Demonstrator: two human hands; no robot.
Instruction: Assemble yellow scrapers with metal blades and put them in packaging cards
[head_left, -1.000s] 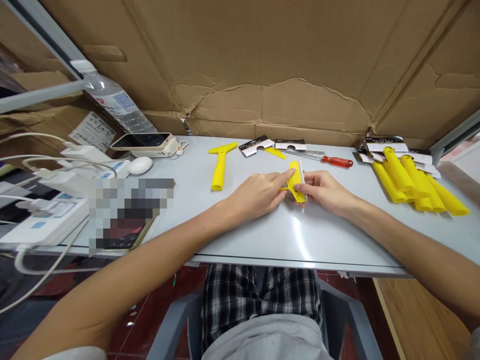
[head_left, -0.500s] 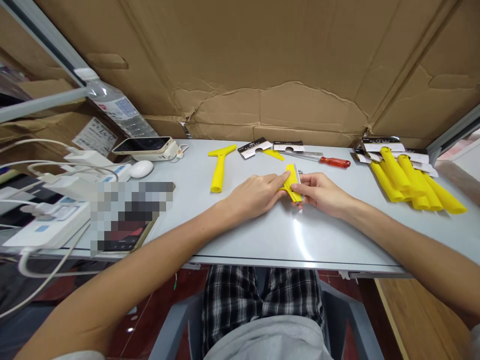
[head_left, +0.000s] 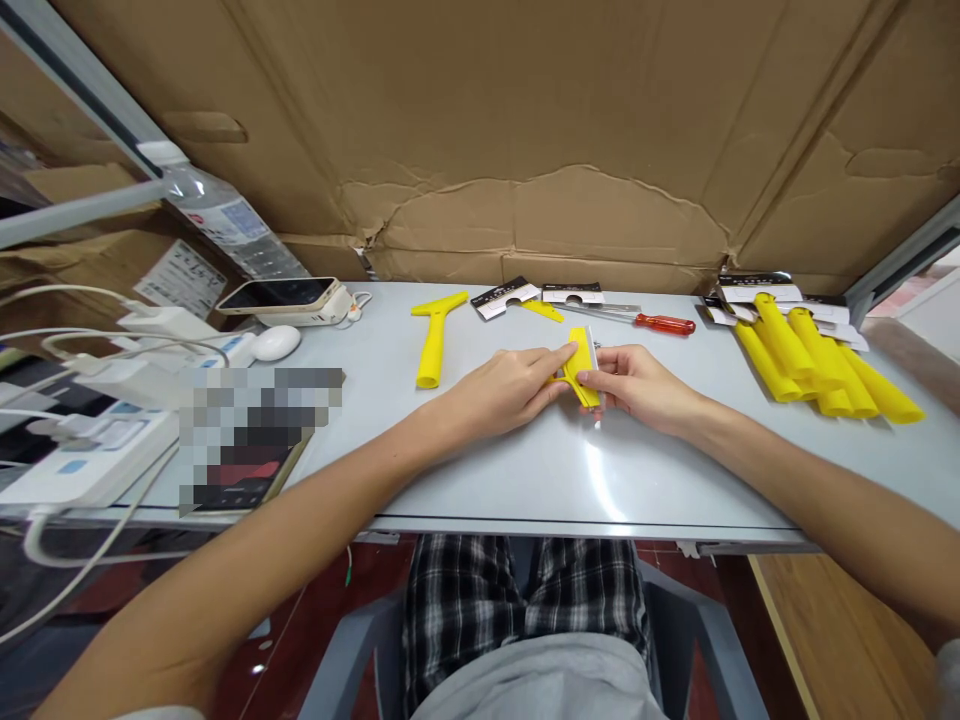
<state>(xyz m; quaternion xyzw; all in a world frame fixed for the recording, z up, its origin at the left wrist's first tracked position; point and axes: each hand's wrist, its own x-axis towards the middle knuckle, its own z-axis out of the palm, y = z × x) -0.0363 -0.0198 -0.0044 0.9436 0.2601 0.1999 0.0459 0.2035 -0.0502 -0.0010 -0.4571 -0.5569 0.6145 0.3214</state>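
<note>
Both hands hold one yellow scraper just above the table, near its middle. My left hand is closed around its handle, which the fingers mostly hide, and the index finger lies along the yellow head. My right hand pinches the head from the other side, thumb on the front near the pale blade edge and fingers behind it. A yellow T-shaped scraper handle lies to the left of my hands. Beyond them are black-and-white cards, a small yellow piece and a screwdriver with a red handle.
Several yellow scrapers with cards are piled at the right. On the left are a power strip with white cables, a white mouse, a phone and a plastic bottle. Cardboard walls the back.
The camera view has shifted slightly. Both hands keep the same hold on the scraper, with hardly any movement of the fingers.
</note>
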